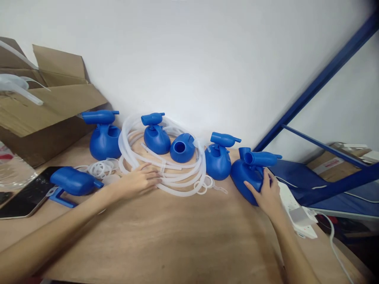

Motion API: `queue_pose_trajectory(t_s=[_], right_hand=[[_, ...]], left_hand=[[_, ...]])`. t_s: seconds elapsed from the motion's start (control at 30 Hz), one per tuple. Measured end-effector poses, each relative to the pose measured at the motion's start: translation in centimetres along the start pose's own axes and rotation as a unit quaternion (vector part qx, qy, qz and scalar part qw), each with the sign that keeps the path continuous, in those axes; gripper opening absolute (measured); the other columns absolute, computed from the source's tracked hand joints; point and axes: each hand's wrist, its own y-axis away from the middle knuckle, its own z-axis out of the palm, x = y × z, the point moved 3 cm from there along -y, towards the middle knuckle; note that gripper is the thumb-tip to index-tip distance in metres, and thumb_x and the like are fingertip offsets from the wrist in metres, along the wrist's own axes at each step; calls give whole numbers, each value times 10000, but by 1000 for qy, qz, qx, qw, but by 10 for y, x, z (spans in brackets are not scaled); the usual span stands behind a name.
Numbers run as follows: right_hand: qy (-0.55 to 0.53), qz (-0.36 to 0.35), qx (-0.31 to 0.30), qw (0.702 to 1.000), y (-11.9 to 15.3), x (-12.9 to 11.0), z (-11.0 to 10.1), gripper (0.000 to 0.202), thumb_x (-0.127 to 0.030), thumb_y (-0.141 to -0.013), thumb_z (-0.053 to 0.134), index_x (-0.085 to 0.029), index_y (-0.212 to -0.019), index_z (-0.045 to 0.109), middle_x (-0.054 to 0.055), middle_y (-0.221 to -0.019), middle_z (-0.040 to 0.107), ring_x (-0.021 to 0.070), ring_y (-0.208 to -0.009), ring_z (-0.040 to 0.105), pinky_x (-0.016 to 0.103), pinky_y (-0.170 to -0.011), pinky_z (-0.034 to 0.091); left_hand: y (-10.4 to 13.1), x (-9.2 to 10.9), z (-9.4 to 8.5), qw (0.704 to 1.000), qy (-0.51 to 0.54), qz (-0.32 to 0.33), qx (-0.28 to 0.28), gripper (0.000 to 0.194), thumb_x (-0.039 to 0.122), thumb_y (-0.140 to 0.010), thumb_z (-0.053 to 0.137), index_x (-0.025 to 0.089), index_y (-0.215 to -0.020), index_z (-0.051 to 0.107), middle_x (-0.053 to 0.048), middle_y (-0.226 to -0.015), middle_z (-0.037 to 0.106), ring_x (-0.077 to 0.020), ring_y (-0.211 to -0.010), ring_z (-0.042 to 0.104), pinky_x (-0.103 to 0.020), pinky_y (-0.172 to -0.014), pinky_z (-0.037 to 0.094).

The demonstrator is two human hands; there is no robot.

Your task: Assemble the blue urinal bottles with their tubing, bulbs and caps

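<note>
My right hand (268,193) grips a blue plastic urinal bottle (247,183) at the right, thumb on its body and fingers at its handle side. A blue funnel-shaped spout piece (263,158) sits on top of that bottle. My left hand (143,180) lies with outstretched fingers at the near left edge of a coil of clear tubing (183,193); its palm side is hidden. Inside the coil stand a blue bottle with a spout piece (156,140) and an uncapped one (185,148). Another blue bottle (218,163) stands just right of the coil.
Farther left are a blue bottle (103,144), a loose blue spout piece (74,181), white rings (102,169) and a dark tablet (26,195). An open cardboard box (56,106) stands behind them. A white power strip (296,213) and blue metal rack (331,71) border the right.
</note>
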Motion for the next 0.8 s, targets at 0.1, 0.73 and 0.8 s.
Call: queue_pose_trajectory(t_s=[0.1, 0.73, 0.8], right_hand=[[-3, -21, 44, 999, -19, 6, 15, 1132, -881, -911, 348, 5, -1616, 372, 355, -1610, 379, 511, -1494, 397, 675, -1196, 356], [-128, -540, -18, 832, 47, -167, 45, 183, -338, -995, 611, -320, -1066, 779, 77, -960, 773, 266, -958, 715, 458, -881, 575], [-108, -576, -33, 810, 62, -181, 46, 194, -316, -994, 628, -283, -1100, 787, 91, -956, 783, 271, -945, 725, 436, -835, 591]], left_hand=[[0, 10, 8, 1000, -23, -4, -9, 332, 279, -1069, 540, 254, -1363, 693, -119, -1428, 680, -282, -1320, 617, -479, -1207, 362], [-40, 25, 18, 960, -137, -242, -26, 669, 385, -1032, 555, 208, -1658, 401, -265, -1641, 436, -447, -1536, 411, -758, -1244, 232], [-33, 29, 11, 969, -127, -212, -27, 678, 357, -1021, 580, 226, -1661, 396, -241, -1663, 416, -430, -1550, 397, -737, -1255, 243]])
